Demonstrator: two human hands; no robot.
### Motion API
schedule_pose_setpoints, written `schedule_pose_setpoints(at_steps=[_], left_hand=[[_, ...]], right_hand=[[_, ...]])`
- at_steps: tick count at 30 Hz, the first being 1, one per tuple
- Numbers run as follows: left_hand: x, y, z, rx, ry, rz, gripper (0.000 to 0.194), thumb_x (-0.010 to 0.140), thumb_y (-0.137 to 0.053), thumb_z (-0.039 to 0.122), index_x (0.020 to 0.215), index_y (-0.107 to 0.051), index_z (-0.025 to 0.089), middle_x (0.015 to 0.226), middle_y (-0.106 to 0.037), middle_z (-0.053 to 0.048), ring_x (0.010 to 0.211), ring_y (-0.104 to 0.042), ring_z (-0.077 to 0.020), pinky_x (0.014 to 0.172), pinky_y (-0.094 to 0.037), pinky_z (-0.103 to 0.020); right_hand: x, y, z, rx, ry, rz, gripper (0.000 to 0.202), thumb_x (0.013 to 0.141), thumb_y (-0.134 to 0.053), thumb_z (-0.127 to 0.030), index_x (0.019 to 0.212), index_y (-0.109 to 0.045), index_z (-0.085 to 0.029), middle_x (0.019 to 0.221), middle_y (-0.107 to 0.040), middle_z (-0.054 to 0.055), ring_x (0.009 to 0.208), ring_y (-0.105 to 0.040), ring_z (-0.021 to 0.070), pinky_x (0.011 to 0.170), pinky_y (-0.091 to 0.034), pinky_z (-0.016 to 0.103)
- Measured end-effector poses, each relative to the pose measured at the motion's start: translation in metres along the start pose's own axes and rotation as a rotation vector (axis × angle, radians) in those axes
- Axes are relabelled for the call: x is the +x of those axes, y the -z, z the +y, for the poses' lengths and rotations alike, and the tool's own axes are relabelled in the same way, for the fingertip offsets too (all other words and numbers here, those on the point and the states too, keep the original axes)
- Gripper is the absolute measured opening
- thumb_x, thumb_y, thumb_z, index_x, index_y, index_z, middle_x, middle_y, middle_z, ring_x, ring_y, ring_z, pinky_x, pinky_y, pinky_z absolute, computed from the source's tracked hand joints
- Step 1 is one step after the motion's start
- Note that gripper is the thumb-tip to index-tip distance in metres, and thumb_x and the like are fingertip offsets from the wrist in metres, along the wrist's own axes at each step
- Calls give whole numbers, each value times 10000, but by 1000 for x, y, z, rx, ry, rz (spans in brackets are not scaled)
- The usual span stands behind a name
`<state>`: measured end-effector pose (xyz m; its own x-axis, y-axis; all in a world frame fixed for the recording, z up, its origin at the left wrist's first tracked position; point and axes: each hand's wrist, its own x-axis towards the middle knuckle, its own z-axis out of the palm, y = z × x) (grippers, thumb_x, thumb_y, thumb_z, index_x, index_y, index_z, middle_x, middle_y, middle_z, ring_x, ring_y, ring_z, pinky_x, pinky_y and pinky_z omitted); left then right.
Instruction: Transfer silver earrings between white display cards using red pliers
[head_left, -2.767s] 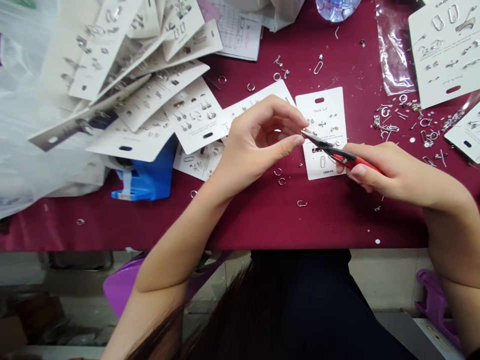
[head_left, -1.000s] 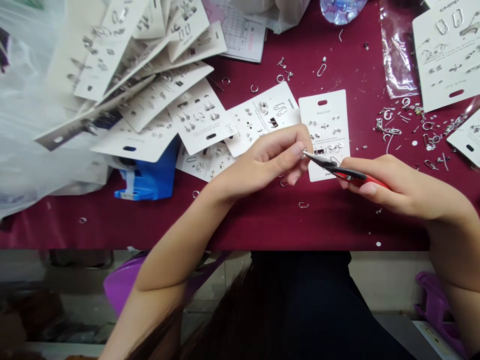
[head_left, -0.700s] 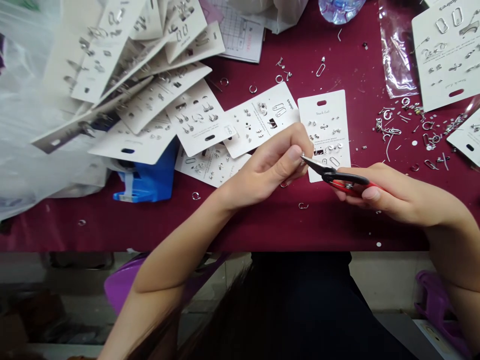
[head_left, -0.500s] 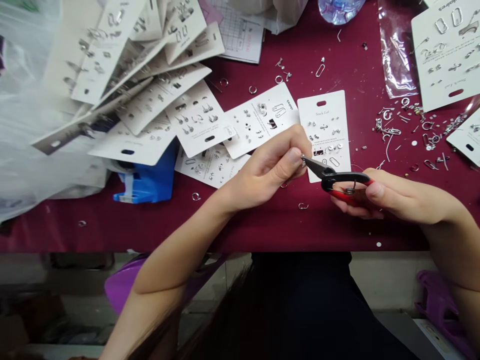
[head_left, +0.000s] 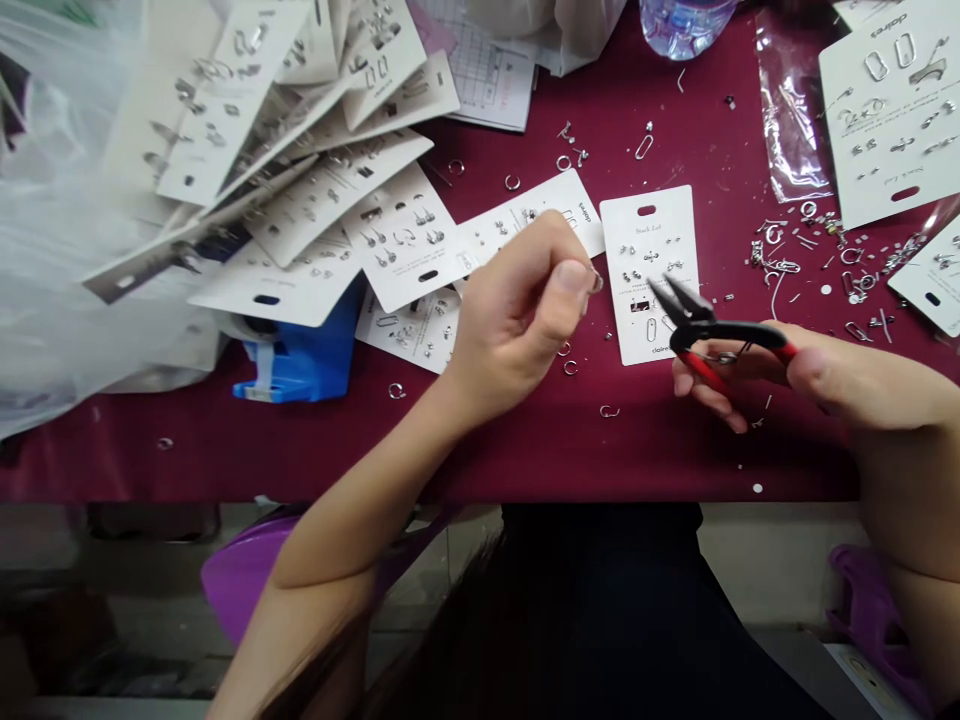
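My left hand (head_left: pixel 525 310) is closed, thumb pressed to the curled fingers, with a tiny silvery bit showing at the thumb tip; its kind is too small to make out. In my right hand (head_left: pixel 795 375) I hold pliers (head_left: pixel 697 320) with red and black handles, their pointed jaws apart. The jaws reach over a white earring card (head_left: pixel 649 215) that carries small silver earrings. Another earring card (head_left: pixel 502 225) lies partly hidden behind my left hand. Loose silver rings (head_left: pixel 571 368) lie on the table between the hands.
Earring cards (head_left: pixel 337 200) are heaped at the left beside a blue tape dispenser (head_left: pixel 315 350) and a plastic bag (head_left: pixel 67 300). Small metal parts (head_left: pixel 855 270) are scattered at the right, near more cards (head_left: pixel 892 120). A bottle (head_left: pixel 686 25) stands at the back of the maroon table (head_left: pixel 525 460).
The pliers' jaws have opened and come away from the small piece at my left fingertips. My right hand has moved slightly right; my left hand has shifted a little left and turned.
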<state>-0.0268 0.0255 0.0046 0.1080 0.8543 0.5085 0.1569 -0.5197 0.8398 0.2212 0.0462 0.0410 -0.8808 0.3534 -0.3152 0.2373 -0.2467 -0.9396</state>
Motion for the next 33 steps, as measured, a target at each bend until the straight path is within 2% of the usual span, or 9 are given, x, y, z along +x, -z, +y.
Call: schedule_pose_setpoints(at_steps=[3, 8, 15, 18, 23, 26, 29, 31, 33], left_hand=[[2, -3, -2, 180, -159, 172, 275, 1006, -503, 296, 743, -479, 220, 572, -384, 60, 425, -342, -43, 431, -295, -223], [3, -6, -6, 444, -405, 213, 242, 1001, -485, 243, 761, -506, 220, 580, -456, 60, 439, -377, -61, 432, -310, -238], [1, -7, -8, 560, -449, 212, 233, 1015, -456, 255, 795, -529, 228, 583, -459, 52, 464, -433, -87, 459, -313, -267], [1, -7, -9, 584, -488, 218, 211, 998, -472, 242, 801, -543, 215, 588, -488, 40, 467, -416, -99, 450, -304, -280], [1, -9, -13, 644, -543, 245, 225, 990, -465, 243, 784, -547, 202, 562, -437, 39, 456, -382, -94, 449, -298, -274], [1, -10, -10, 559, -502, 228, 207, 987, -488, 244, 791, -549, 215, 554, -456, 48, 442, -414, -88, 444, -332, -268], [0, -8, -3, 280, -281, 125, 161, 1004, -501, 288, 908, -621, 238, 660, -605, 39, 469, -527, -67, 421, -402, -223], [0, -4, 0, 86, -94, 20, 212, 1025, -482, 342, 971, -664, 247, 816, -709, 16, 527, -605, -55, 417, -446, -183], [0, 0, 1, -7, 16, -62, 269, 1020, -489, 406, 960, -689, 235, 879, -743, -4, 577, -644, -70, 449, -497, -182]], right_hand=[[-1, -7, 1, 37, -19, 58, 577, 954, -373, -726, 1039, -602, -203, 764, -529, 10, 647, -549, 117, 620, -507, 255], [5, -20, 5, 67, -35, 52, 593, 954, -352, -733, 1026, -588, -194, 755, -507, -4, 624, -538, 109, 624, -500, 261], [9, -20, 3, 59, -76, 58, 658, 936, -315, -773, 1007, -580, -175, 681, -498, -37, 537, -522, 80, 558, -461, 230], [9, -21, 1, 81, -95, 73, 674, 922, -320, -790, 990, -581, -172, 659, -496, -40, 514, -514, 83, 536, -458, 232], [10, -24, 1, 104, -109, 83, 676, 914, -324, -799, 953, -579, -174, 633, -488, -44, 484, -477, 79, 483, -421, 222], [11, -24, 2, 97, -94, 89, 669, 926, -313, -788, 946, -569, -170, 635, -477, -42, 486, -457, 78, 469, -398, 218], [10, -22, 2, 51, -61, 90, 666, 952, -277, -763, 945, -556, -158, 625, -464, -43, 481, -444, 76, 475, -394, 222], [9, -21, 2, 14, -62, 100, 667, 954, -281, -759, 938, -558, -152, 619, -460, -43, 479, -442, 75, 474, -397, 225], [8, -20, 1, -10, -72, 118, 664, 950, -302, -760, 935, -566, -151, 622, -468, -39, 482, -449, 77, 468, -400, 226]])
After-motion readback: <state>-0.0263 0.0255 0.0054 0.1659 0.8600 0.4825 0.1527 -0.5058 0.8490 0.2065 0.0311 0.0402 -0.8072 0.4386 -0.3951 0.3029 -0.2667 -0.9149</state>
